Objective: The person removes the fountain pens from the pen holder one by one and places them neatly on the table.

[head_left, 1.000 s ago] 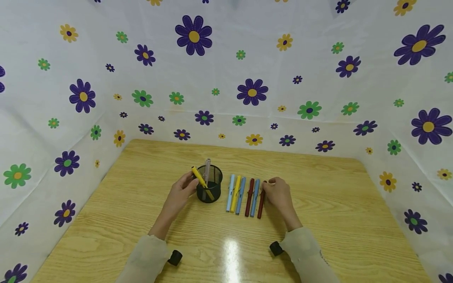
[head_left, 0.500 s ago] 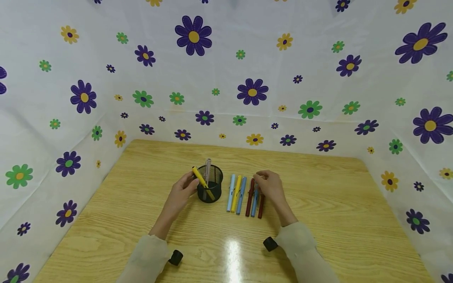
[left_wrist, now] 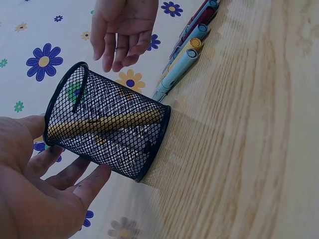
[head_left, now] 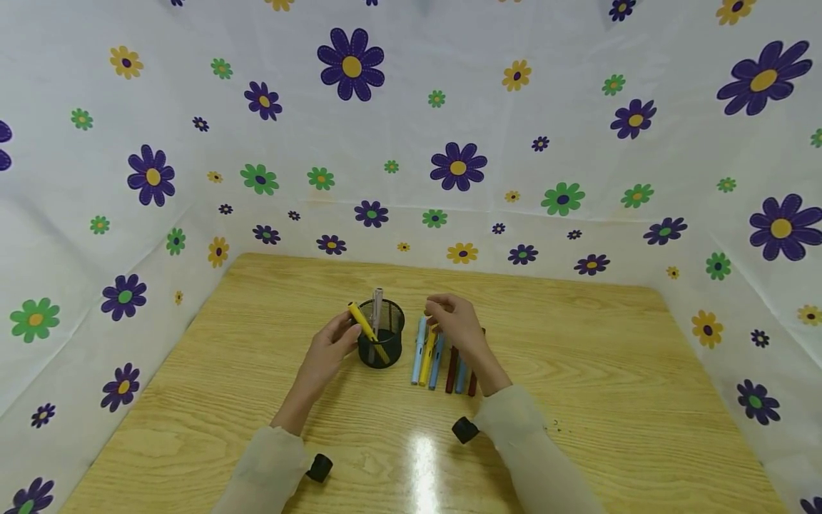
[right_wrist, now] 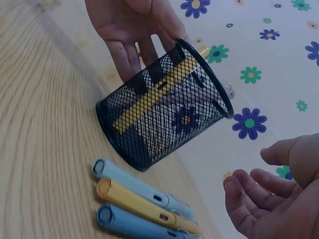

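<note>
My left hand (head_left: 327, 348) holds the side of a black mesh pen holder (head_left: 380, 359), thumb near its rim. A yellow pen (head_left: 362, 320) leans inside it, beside a greyish pen (head_left: 377, 303). Just right of the holder lie a light blue pen (head_left: 417, 360), a yellow pen (head_left: 425, 368) and a blue pen (head_left: 434, 368) in a row. Over their far ends hovers my right hand (head_left: 461, 330), fingers loosely bent and nothing in them. Partly hidden beneath that hand are two dark red pens (head_left: 452, 378) with a blue pen (head_left: 461, 382) between them.
The wooden table (head_left: 578, 371) carries the holder and pens. Flower-printed white cloth (head_left: 411, 128) stands behind it and along both sides. A black wrist camera (head_left: 319, 468) sticks out from the left sleeve, another black camera (head_left: 465, 430) from the right.
My right hand has moved left from the rightmost dark red pen, across the row, to above the light blue and yellow pens. The left hand and holder stay in place.
</note>
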`<state>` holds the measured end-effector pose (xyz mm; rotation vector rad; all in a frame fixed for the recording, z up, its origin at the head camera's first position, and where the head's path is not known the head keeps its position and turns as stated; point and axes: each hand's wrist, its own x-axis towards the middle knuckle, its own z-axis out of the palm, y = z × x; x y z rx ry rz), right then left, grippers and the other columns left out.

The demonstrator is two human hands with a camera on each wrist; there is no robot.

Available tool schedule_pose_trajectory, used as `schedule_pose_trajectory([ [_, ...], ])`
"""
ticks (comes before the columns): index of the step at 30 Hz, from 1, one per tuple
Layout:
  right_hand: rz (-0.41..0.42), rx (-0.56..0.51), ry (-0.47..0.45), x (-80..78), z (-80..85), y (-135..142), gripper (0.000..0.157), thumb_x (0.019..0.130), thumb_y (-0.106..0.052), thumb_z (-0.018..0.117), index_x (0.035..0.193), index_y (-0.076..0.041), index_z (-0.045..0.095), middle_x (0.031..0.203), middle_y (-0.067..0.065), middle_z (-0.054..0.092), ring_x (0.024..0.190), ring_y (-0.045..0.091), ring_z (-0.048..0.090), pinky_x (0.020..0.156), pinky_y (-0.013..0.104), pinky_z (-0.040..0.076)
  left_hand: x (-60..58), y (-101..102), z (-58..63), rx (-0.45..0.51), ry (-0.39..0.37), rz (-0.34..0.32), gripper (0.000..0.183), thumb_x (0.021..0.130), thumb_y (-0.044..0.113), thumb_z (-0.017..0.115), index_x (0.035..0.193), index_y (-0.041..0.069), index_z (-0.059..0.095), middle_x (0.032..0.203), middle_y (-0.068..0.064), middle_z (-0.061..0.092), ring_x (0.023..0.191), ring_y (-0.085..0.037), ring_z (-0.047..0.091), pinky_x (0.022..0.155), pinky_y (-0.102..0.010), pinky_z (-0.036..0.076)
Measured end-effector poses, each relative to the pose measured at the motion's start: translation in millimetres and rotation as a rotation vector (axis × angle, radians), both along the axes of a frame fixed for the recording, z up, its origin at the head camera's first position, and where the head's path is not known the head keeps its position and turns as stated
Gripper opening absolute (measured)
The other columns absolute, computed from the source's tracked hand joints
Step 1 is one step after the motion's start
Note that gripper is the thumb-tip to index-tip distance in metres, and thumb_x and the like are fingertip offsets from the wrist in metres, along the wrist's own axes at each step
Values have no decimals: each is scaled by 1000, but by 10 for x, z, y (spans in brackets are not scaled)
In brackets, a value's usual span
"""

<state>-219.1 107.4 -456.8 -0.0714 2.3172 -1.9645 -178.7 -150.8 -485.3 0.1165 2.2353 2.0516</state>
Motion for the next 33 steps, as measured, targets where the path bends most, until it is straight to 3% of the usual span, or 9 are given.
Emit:
schedule_pose_trajectory([
  [5,25,-10,31,-45,-1,-139,37,107,-18,59,137,4,61,120,26,67,108,46,63,92,56,57,8,-15,-20,-9,3,-2,63,109,29,56,161,3,32,158,-24,40,143,-39,44,113,-50,45],
  [12,50,7,56,-71,38,-316,41,107,-24,61,138,2,62,123,22,67,108,36,64,96,58,54,9,-4,-21,-4,2,-1,64,109,30,58,161,2,33,157,-24,41,143,-39,44,113,-50,44],
  [18,58,63,91,-108,49,-476,40,105,-29,64,134,-2,66,124,12,68,111,28,63,97,52,55,10,-4,-1,-1,-3,3,65,109,31,57,161,2,32,158,-24,41,143,-38,43,114,-50,44],
  [25,96,55,106,-99,93,-657,43,103,-29,67,136,-2,64,129,13,66,120,29,62,102,47,53,6,-13,0,0,5,-5,64,109,32,57,161,3,34,157,-23,42,142,-38,44,114,-51,44],
  [29,85,71,110,-104,90,-753,43,102,-30,70,133,-1,66,124,12,68,115,28,63,98,44,55,6,-14,-1,-3,13,-10,64,108,34,58,160,4,34,157,-22,43,142,-37,45,114,-51,44],
  [33,77,104,131,-111,75,-832,33,101,-26,72,122,-1,70,115,11,69,105,25,64,89,38,57,10,-15,3,-2,17,-11,64,108,34,57,160,4,34,157,-22,43,142,-37,45,114,-51,44],
])
